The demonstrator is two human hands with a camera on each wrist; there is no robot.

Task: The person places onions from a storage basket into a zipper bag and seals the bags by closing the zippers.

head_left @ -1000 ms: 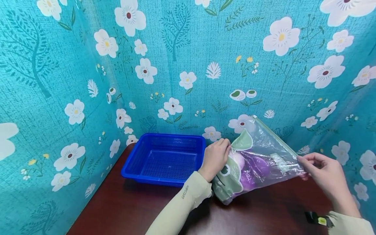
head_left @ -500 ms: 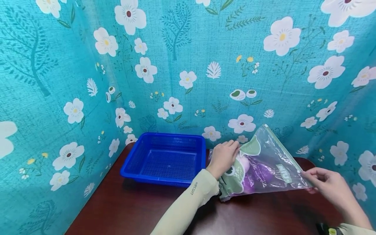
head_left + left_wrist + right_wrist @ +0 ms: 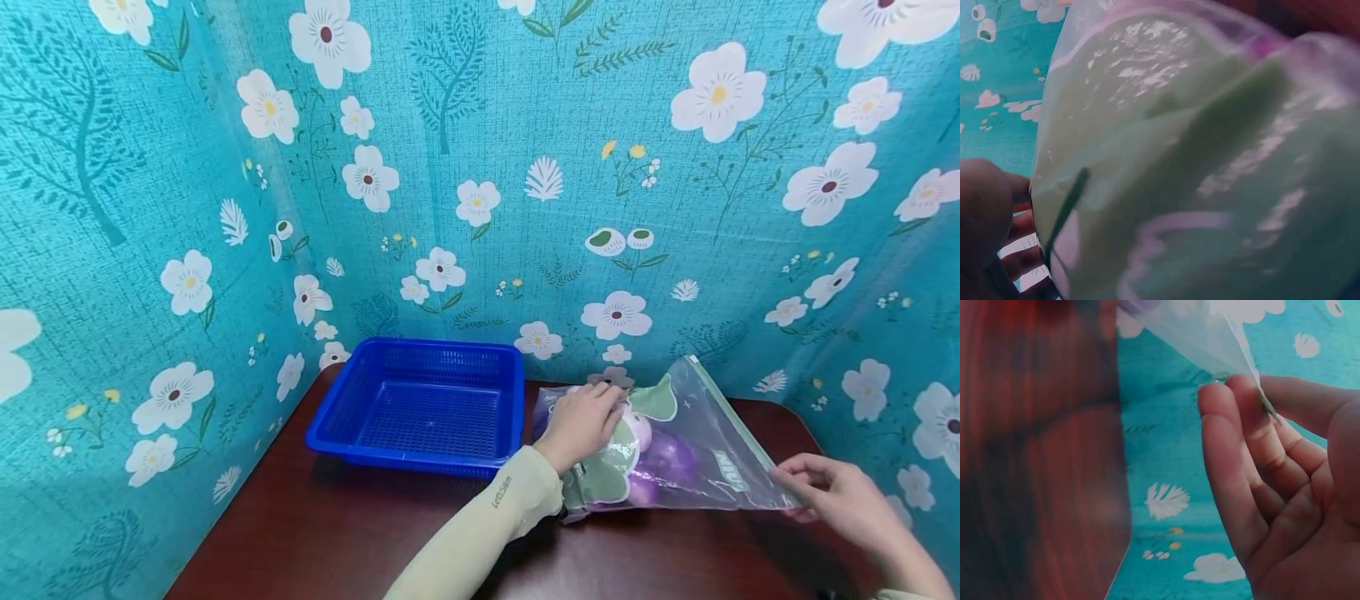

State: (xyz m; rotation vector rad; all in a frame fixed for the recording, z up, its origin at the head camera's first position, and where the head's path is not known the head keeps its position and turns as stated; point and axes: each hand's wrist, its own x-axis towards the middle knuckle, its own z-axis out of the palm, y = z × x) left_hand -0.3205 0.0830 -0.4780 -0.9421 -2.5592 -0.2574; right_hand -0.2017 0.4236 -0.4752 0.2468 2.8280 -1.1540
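A clear zipper bag with a green frog print lies on its side on the table, purple and pink round things inside it. My left hand holds the printed end of the bag from above, its fingers bent over the far side. In the left wrist view, the green print fills most of the picture, and the fingertips go out of sight behind the bag's edge. My right hand pinches the near corner of the bag's green zip edge between thumb and fingers. The right wrist view shows that pinched corner close up.
A blue perforated plastic basket stands to the left of the bag, with nothing in it. Both are on a dark reddish-brown table. A teal flowered cloth hangs behind and along the sides.
The bag has been lowered from a tilted, raised position to lie flatter on the table, shifting right. Both hands have moved down and right with it, the right still pinching the corner.
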